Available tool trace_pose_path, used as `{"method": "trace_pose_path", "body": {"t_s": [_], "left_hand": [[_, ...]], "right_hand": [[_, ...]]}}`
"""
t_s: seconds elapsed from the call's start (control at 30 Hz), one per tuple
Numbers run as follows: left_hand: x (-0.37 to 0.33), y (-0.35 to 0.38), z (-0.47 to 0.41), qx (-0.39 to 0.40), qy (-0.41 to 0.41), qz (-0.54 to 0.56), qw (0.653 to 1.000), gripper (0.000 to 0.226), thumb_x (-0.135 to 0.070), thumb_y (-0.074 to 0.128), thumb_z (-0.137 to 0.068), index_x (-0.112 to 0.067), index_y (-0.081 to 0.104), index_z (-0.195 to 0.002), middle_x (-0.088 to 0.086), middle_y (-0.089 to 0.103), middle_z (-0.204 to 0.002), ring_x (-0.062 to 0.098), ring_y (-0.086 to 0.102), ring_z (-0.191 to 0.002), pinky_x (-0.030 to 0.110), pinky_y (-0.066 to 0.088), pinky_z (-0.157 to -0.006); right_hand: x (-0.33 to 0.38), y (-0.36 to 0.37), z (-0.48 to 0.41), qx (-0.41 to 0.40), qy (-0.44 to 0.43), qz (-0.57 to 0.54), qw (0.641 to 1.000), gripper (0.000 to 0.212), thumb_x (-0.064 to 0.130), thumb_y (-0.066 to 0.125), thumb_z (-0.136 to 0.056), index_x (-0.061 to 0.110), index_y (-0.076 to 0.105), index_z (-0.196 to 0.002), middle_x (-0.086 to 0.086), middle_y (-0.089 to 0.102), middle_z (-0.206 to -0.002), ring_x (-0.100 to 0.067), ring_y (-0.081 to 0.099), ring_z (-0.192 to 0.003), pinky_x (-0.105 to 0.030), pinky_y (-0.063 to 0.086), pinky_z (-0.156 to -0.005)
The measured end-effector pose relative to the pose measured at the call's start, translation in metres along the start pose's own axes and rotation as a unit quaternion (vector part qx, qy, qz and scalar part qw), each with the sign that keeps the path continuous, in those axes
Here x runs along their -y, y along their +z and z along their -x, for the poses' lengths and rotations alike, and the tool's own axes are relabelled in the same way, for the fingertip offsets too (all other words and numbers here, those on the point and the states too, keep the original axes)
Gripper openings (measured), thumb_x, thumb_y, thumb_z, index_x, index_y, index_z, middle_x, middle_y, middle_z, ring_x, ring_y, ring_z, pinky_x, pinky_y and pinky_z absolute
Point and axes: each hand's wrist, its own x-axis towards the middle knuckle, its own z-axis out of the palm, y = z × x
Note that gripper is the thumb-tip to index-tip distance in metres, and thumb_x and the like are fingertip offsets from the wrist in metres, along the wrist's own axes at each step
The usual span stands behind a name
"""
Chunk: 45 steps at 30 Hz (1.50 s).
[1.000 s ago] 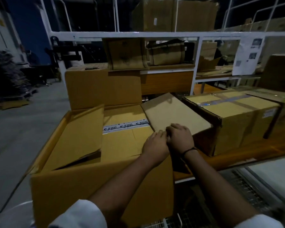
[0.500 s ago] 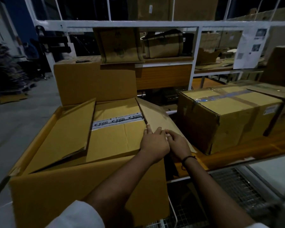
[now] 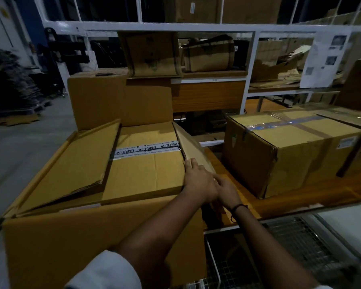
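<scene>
Cardboard right flap (image 3: 193, 151) of the large open carton (image 3: 92, 236) stands tilted on its crease, neither folded down nor laid out, and both hands meet at its near end. The left hand (image 3: 198, 181) lies with straight fingers against the flap's inner face, beside the edge of the inner box (image 3: 148, 174). The right hand (image 3: 227, 191) presses at the flap's outer side, but its fingers are hidden behind the left hand, so I cannot tell whether they grip.

This looks like the flap-closing step. The next move probably calls for tipping the flap over onto the contents while the left hand slides clear.

Inside, the inner box nearly fills the carton and is sealed with white printed tape (image 3: 146, 150). The left flap (image 3: 79, 163) slopes down over it and the rear flap (image 3: 121, 101) stands upright. A taped carton (image 3: 290, 151) sits apart on the counter (image 3: 300, 197).
</scene>
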Motion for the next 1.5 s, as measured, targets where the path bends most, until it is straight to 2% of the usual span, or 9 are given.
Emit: {"method": "trace_pose_path", "body": {"t_s": [0.17, 0.43, 0.63, 0.83, 1.03, 1.13, 1.23, 1.33, 1.5], "left_hand": [[0.004, 0.0, 0.004, -0.036, 0.019, 0.036, 0.999, 0.065, -0.046, 0.024, -0.103, -0.008, 0.041, -0.153, 0.018, 0.034, -0.162, 0.045, 0.015, -0.152, 0.066, 0.004, -0.12], [0.032, 0.017, 0.018, -0.143, 0.053, 0.196, 0.969, 0.058, -0.037, 0.021, -0.102, -0.015, 0.039, -0.153, 0.011, 0.038, -0.16, 0.033, 0.028, -0.148, 0.053, 0.018, -0.124], [0.097, 0.029, 0.049, -0.09, -0.079, 0.22, 0.968, 0.058, -0.046, 0.029, -0.106, -0.009, 0.043, -0.15, 0.017, 0.038, -0.159, 0.036, 0.035, -0.144, 0.053, 0.022, -0.121], [0.182, 0.027, 0.083, -0.045, -0.12, 0.167, 0.978, 0.071, -0.046, 0.045, -0.104, -0.005, 0.025, -0.159, 0.022, 0.014, -0.168, 0.04, 0.009, -0.156, 0.053, 0.009, -0.125], [0.261, 0.024, 0.121, -0.056, -0.162, 0.152, 0.973, 0.081, -0.022, 0.058, -0.101, -0.009, 0.008, -0.163, 0.017, 0.014, -0.168, 0.033, 0.057, -0.129, 0.046, 0.058, -0.089], [0.298, 0.022, 0.138, -0.09, -0.178, 0.101, 0.975, 0.092, -0.022, 0.069, -0.095, -0.01, 0.008, -0.163, 0.014, -0.005, -0.171, 0.035, 0.032, -0.149, 0.051, 0.049, -0.107], [0.339, 0.022, 0.149, -0.107, -0.185, 0.052, 0.976, 0.083, -0.028, 0.061, -0.098, -0.007, 0.013, -0.162, 0.017, 0.001, -0.171, 0.037, -0.003, -0.157, 0.051, 0.016, -0.127], [0.378, 0.029, 0.166, -0.124, -0.205, 0.041, 0.97, 0.075, -0.036, 0.052, -0.101, -0.007, 0.018, -0.161, 0.018, 0.01, -0.17, 0.038, 0.0, -0.157, 0.049, 0.002, -0.128], [0.411, 0.053, 0.191, -0.029, -0.227, -0.044, 0.972, 0.114, -0.061, 0.074, -0.081, -0.002, 0.015, -0.16, 0.022, 0.015, -0.168, 0.041, 0.005, -0.156, 0.053, -0.006, -0.126]], "right_hand": [[0.007, -0.016, -0.008, -0.006, -0.006, 0.059, 0.998, 0.038, 0.027, 0.044, -0.107, 0.024, 0.06, -0.141, -0.006, 0.062, -0.14, -0.026, 0.058, -0.126, -0.043, 0.049, -0.103], [0.053, -0.016, -0.011, -0.097, -0.075, 0.165, 0.979, 0.031, 0.027, 0.055, -0.1, 0.021, 0.07, -0.126, -0.004, 0.072, -0.123, -0.024, 0.065, -0.112, -0.035, 0.052, -0.092], [0.101, 0.034, 0.007, -0.113, -0.131, 0.205, 0.963, 0.03, 0.031, 0.057, -0.098, 0.023, 0.069, -0.125, -0.002, 0.071, -0.119, -0.02, 0.065, -0.106, -0.035, 0.054, -0.089], [0.172, 0.123, 0.014, -0.039, -0.178, 0.1, 0.978, 0.03, 0.025, 0.058, -0.098, 0.022, 0.071, -0.125, 0.0, 0.071, -0.127, -0.018, 0.065, -0.114, -0.036, 0.053, -0.097], [0.228, 0.21, 0.023, -0.002, -0.198, -0.012, 0.98, 0.026, 0.028, 0.056, -0.103, 0.025, 0.073, -0.122, 0.006, 0.072, -0.121, -0.012, 0.065, -0.113, -0.035, 0.055, -0.093], [0.255, 0.242, 0.029, 0.021, -0.226, -0.051, 0.973, 0.028, 0.024, 0.058, -0.103, 0.021, 0.07, -0.128, 0.004, 0.072, -0.122, -0.007, 0.062, -0.111, -0.03, 0.053, -0.096], [0.287, 0.268, 0.035, 0.045, -0.243, -0.076, 0.966, 0.03, 0.021, 0.057, -0.104, 0.016, 0.068, -0.131, 0.001, 0.072, -0.125, -0.01, 0.064, -0.114, -0.028, 0.052, -0.097], [0.309, 0.298, 0.044, 0.075, -0.246, -0.064, 0.964, 0.033, 0.021, 0.055, -0.103, 0.018, 0.067, -0.133, 0.0, 0.072, -0.126, -0.012, 0.064, -0.116, -0.031, 0.053, -0.098], [0.322, 0.344, 0.065, 0.108, -0.249, -0.018, 0.962, 0.035, 0.022, 0.053, -0.103, 0.022, 0.064, -0.136, -0.002, 0.069, -0.131, -0.019, 0.063, -0.12, -0.04, 0.054, -0.1]]}}
